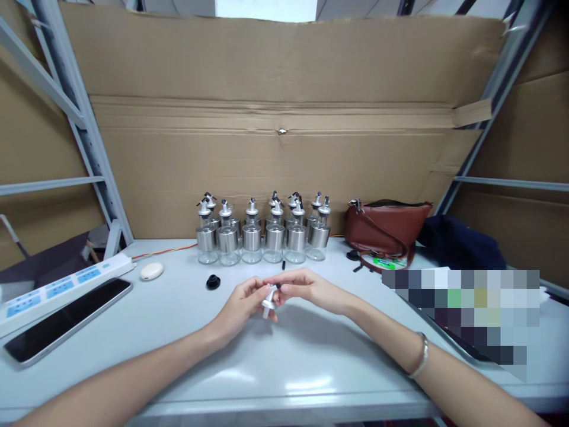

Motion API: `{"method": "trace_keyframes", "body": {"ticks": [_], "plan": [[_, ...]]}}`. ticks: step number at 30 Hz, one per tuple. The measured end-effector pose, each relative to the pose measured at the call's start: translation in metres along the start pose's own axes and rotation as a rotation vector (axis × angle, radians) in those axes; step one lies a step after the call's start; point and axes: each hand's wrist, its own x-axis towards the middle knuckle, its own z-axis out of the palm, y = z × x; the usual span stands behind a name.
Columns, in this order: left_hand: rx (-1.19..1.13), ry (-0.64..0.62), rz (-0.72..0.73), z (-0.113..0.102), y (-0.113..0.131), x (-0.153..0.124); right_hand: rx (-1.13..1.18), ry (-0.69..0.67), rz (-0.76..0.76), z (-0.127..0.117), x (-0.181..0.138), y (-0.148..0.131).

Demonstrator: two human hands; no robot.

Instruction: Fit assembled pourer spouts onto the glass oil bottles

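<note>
My left hand (243, 305) is closed round a small white pourer spout (268, 300), held just above the white table (284, 362). My right hand (306, 289) meets it from the right, its fingertips pinched on a tiny black piece at the spout's top. A black round cap (213, 281) lies on the table a little to the left of my hands. Another small black piece (283, 264) lies just behind them. Several glass bottles with steel bands and pourer tops (262, 237) stand in rows behind, against the cardboard wall.
A white power strip (57, 289) and a dark tablet (66, 320) lie at the left, with a small white oval case (152, 271) beside them. A brown leather bag (384, 231) and dark cloth (457, 240) sit at the right. Metal shelf posts flank the table.
</note>
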Motion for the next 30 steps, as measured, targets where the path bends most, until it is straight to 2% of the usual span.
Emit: {"method": "trace_keyframes", "body": {"ticks": [5,11,17,20,22,26,30], "plan": [[0.013,-0.015,-0.005,-0.002,-0.003,0.001,0.075,-0.031,0.032,-0.001,-0.001,-0.002],[0.111,-0.032,0.006,-0.003,-0.004,0.001,0.047,-0.105,0.081,0.0,-0.004,-0.004],[0.314,-0.061,0.013,-0.004,0.002,0.0,0.015,-0.062,0.037,0.005,-0.003,-0.004],[0.552,-0.073,0.095,-0.014,0.016,0.002,0.022,-0.015,-0.007,0.007,-0.004,-0.009],[0.798,0.025,0.162,-0.028,0.03,0.005,0.041,0.022,-0.028,0.008,-0.004,-0.013],[1.356,0.174,0.192,-0.064,0.055,0.009,0.065,0.057,-0.031,0.01,-0.003,-0.013],[1.643,0.206,-0.004,-0.09,0.061,0.008,0.065,0.072,-0.004,0.01,-0.001,-0.008]]}}
